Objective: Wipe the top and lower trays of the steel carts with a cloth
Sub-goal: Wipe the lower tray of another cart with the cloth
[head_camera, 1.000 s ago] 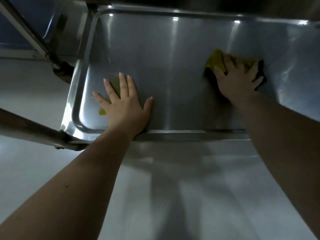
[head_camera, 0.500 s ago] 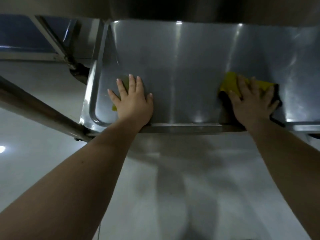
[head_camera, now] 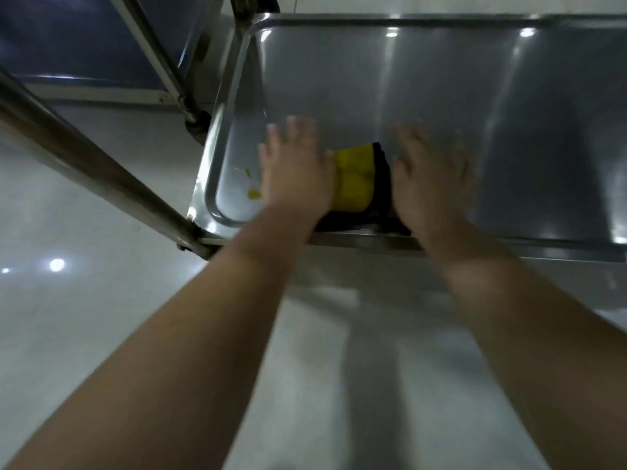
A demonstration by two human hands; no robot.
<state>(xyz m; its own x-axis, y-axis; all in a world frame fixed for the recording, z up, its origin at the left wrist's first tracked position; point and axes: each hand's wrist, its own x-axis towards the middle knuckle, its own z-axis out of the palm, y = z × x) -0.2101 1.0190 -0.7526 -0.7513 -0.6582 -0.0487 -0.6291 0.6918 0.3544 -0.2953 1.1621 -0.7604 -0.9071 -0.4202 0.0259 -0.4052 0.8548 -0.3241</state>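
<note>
The yellow cloth (head_camera: 354, 178) lies on the steel tray (head_camera: 441, 79) by its near rim, long side running away from the person, between two flat, straight-fingered hands, touching the left hand (head_camera: 298, 174) and just beside the blurred right hand (head_camera: 431, 178), so either seems placed to take it.

Commercial kitchen or service area, steel cart tray (head_camera: 441, 79), glossy pale floor (head_camera: 84, 317)
</note>
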